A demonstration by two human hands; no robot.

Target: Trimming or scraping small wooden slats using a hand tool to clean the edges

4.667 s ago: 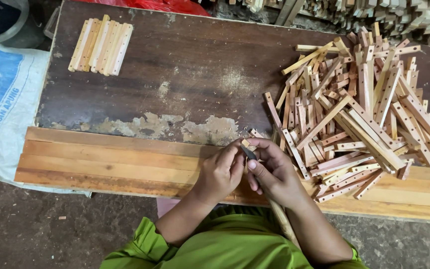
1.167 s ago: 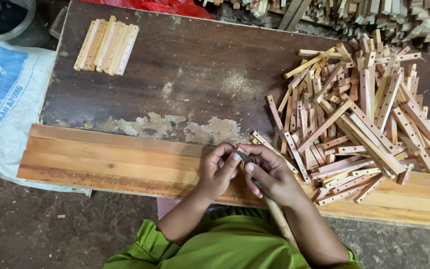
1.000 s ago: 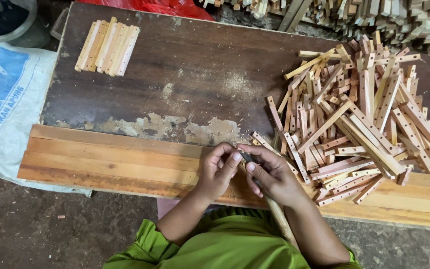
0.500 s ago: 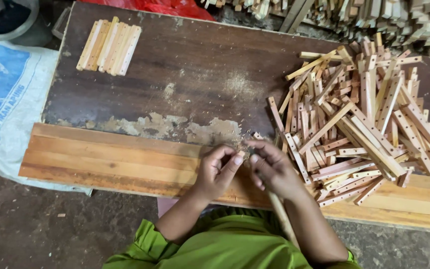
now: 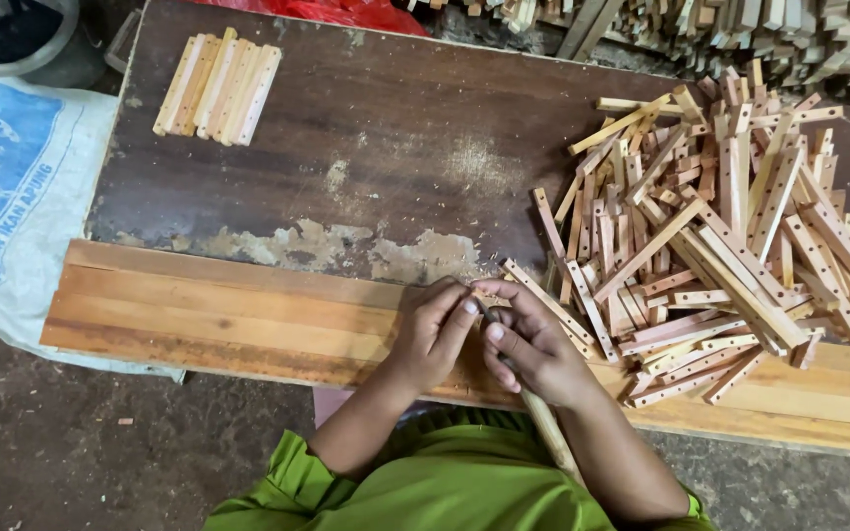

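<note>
Nearest: green sleeves (image 5: 415,497) at the bottom edge, both forearms reaching up to the bench. Left hand (image 5: 432,334) and right hand (image 5: 533,349) meet at the near edge of the pale plank (image 5: 218,315), fingers curled tight together around a small dark piece (image 5: 487,313) pinched between them; what it is, cannot tell. Right hand is also closed on a wooden handle (image 5: 548,433) that runs back toward the body, so it likely braces a tool. Hands rest on the plank for support. Just right, a loose heap of drilled wooden slats (image 5: 710,236), within easy reach. Farther, the dark worn tabletop (image 5: 386,138). Far left, a neat row of slats (image 5: 218,87) laid side by side, kept apart from the heap. Left of the bench, a printed sack (image 5: 12,197).
</note>
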